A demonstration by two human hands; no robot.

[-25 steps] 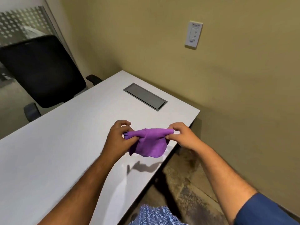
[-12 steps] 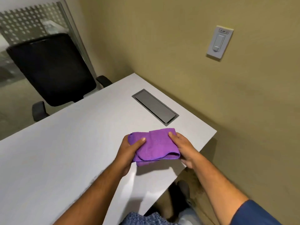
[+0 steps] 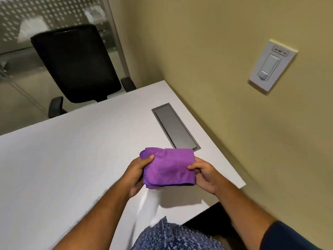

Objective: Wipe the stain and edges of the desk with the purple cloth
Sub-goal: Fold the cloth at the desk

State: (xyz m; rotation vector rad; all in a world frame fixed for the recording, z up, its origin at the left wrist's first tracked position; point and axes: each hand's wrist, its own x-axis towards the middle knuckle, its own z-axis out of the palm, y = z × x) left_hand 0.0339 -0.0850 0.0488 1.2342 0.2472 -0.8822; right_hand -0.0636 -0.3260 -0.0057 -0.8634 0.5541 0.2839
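The purple cloth (image 3: 169, 167) is folded into a thick pad and held a little above the white desk (image 3: 72, 159), near its front right corner. My left hand (image 3: 137, 175) grips the pad's left side, thumb on top. My right hand (image 3: 204, 175) pinches its right side. The cloth casts a shadow on the desk just below it. I see no distinct stain on the desk surface.
A grey cable hatch (image 3: 173, 128) is set into the desk just beyond the cloth. A black office chair (image 3: 77, 64) stands at the far side. The beige wall with a light switch (image 3: 268, 66) runs along the desk's right edge.
The cloth went from stretched out between both hands to folded into a pad. The camera has come closer over the desk corner.
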